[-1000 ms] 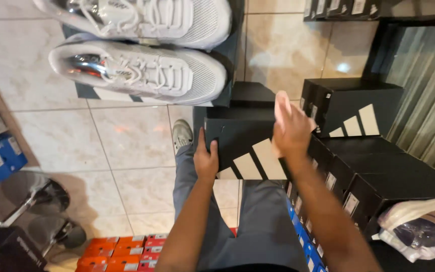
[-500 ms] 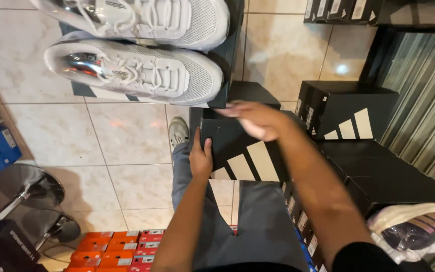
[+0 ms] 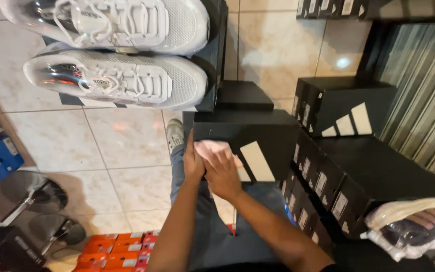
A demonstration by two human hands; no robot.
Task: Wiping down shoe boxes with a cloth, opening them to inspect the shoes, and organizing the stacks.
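Tiled floor; both hands point(image 3: 212, 166) (overlapping) on black box point(image 3: 258, 136).

A: Item under observation?

B: Black shoe box point(image 3: 258, 136) — rectangular, matte, closed lid facing up, with pale slanted stripes on the top near its right half.

A: Pose and location?

B: Lies flat across the person's lap, long side running left to right, roughly level. Its near left corner is covered. Its right end sits just beside a stack of similar black boxes — whether they touch, cannot tell. Its far edge sits near a smaller black box.
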